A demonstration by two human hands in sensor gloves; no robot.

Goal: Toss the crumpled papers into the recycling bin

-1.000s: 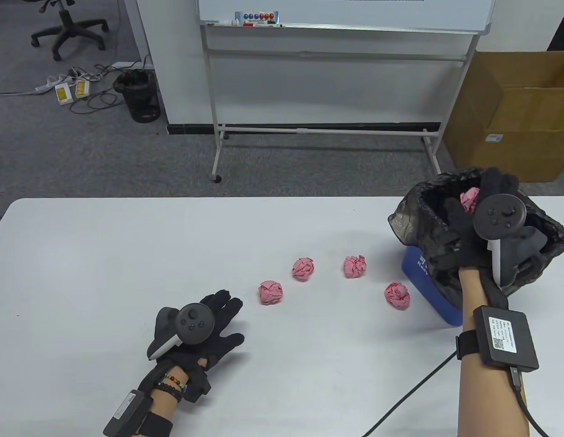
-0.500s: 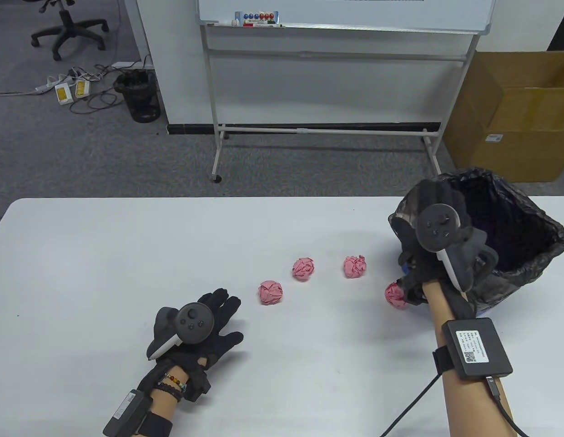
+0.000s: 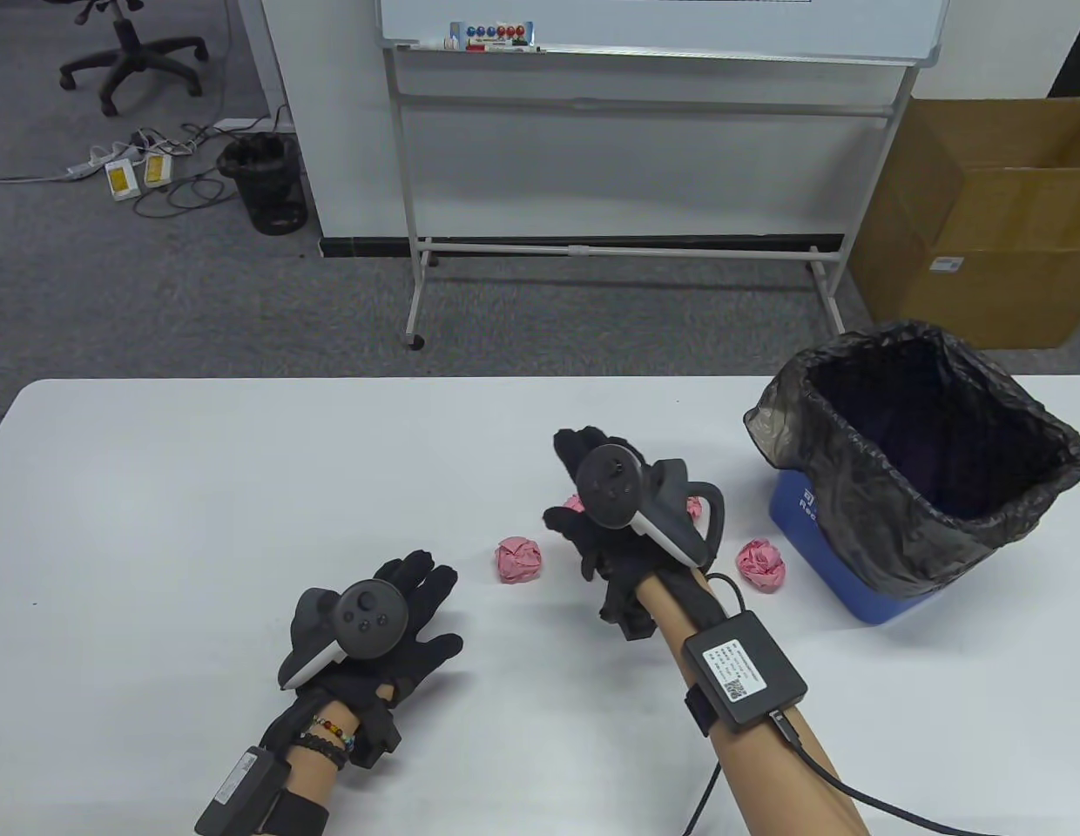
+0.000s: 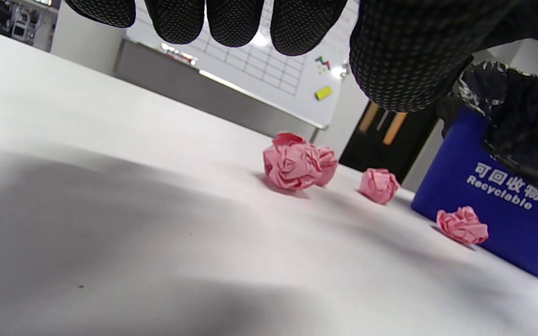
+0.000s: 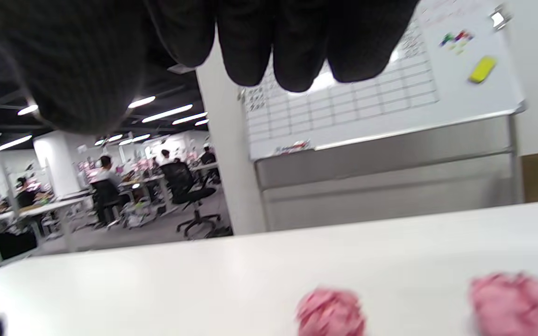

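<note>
Right hand hovers over pink paper balls on the counter [image 3: 244, 488]

The lined blue recycling bin [image 3: 853, 557] stands at the counter's right; four crumpled papers [image 3: 518, 559] lie left of it; the right hand [image 3: 614, 531], fingers loosely spread and empty, should close squarely round one ball; the left hand [image 3: 392, 623] rests flat, holding nothing.

Four paper balls [image 3: 519, 559] lie in a loose row mid-worktop [image 3: 200, 488], the bin [image 3: 919, 475] standing at their right end. Right hand [image 3: 605, 522] hangs over the middle two; left hand [image 3: 374, 627] rests nearer, to the left.
</note>
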